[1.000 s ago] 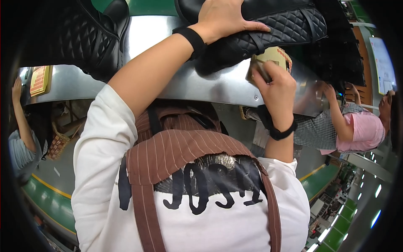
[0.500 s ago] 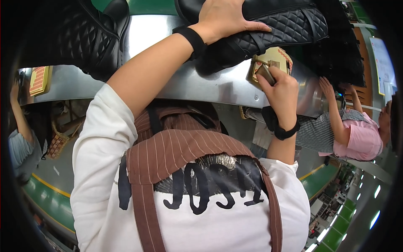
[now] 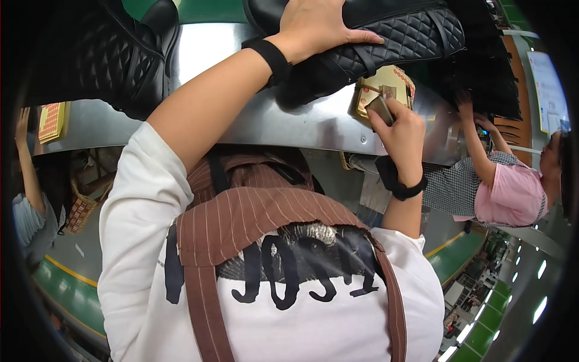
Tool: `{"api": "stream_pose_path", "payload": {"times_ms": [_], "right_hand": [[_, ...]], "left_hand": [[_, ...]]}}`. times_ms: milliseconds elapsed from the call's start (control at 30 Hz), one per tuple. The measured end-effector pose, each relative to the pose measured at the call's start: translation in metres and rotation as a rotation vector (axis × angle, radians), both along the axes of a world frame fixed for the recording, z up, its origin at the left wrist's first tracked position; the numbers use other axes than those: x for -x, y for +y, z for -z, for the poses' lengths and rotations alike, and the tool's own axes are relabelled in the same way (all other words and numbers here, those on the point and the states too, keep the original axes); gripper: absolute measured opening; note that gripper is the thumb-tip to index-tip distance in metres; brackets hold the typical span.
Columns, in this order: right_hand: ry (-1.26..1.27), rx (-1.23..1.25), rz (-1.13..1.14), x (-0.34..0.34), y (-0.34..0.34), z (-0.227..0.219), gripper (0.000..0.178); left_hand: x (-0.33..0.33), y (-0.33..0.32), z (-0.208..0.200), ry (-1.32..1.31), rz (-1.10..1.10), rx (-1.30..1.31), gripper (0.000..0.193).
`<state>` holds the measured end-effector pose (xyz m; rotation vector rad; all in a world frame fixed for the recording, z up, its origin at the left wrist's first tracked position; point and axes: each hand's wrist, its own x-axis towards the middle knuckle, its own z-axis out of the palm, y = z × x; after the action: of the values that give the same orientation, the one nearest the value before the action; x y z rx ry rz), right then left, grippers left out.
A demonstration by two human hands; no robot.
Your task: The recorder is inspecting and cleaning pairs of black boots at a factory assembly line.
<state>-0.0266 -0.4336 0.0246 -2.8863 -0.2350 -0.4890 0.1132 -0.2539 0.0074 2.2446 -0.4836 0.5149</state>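
Observation:
A black quilted boot (image 3: 410, 37) lies on its side on the metal worktop (image 3: 208, 120), its toe pointing left toward me. My left hand (image 3: 313, 27) is closed over it near the ankle, with the thumb stretched along the quilting. The upper edge cuts off its other fingers. Pinched between the thumb and fingers of my right hand (image 3: 400, 136) is a small brownish-grey flat block (image 3: 379, 111); its exact kind I cannot make out. Directly beyond the block is a yellow printed stack (image 3: 395, 78) with a brown band across it, and whether they touch I cannot tell.
Another black quilted boot (image 3: 142, 66) stands at the left, near a second yellow printed stack (image 3: 52, 122). A person in pink (image 3: 509, 190) works at the right, hands on dark material. At the far left is another person's arm (image 3: 29, 160), beside a woven basket (image 3: 79, 211).
Both my hands keep their holds, and the boot stays put under my left one. The block appears tilted slightly differently. The hands of the person in pink have moved farther over the worktop.

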Motion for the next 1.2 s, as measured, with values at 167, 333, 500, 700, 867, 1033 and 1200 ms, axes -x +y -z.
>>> {"api": "stream_pose_path", "payload": {"times_ms": [167,333,500,700,867,1033,1200], "right_hand": [[-0.143,-0.431,-0.154,-0.019,0.021,0.010,0.021],[-0.067,-0.091,-0.159,-0.017,0.026,0.010,0.023],[0.055,0.035,-0.089,-0.001,0.006,0.000,0.024],[-0.175,-0.269,-0.200,-0.027,0.034,0.008,0.025],[0.032,-0.011,0.226,-0.009,-0.036,0.009,0.031],[0.209,-0.412,0.398,-0.046,-0.101,0.051,0.044],[-0.476,0.212,0.205,-0.047,-0.067,0.045,0.034]], "left_hand": [[0.000,0.001,0.001,0.012,0.005,0.008,0.078],[0.000,0.003,0.002,0.005,-0.011,-0.022,0.077],[-0.003,0.000,0.002,-0.009,-0.019,0.000,0.076],[0.000,0.001,0.002,-0.003,-0.029,-0.005,0.077],[-0.001,-0.001,0.002,-0.009,-0.009,-0.008,0.076],[0.000,-0.001,0.001,0.029,0.001,0.008,0.075],[0.000,0.002,0.001,-0.016,-0.029,-0.020,0.074]]}}
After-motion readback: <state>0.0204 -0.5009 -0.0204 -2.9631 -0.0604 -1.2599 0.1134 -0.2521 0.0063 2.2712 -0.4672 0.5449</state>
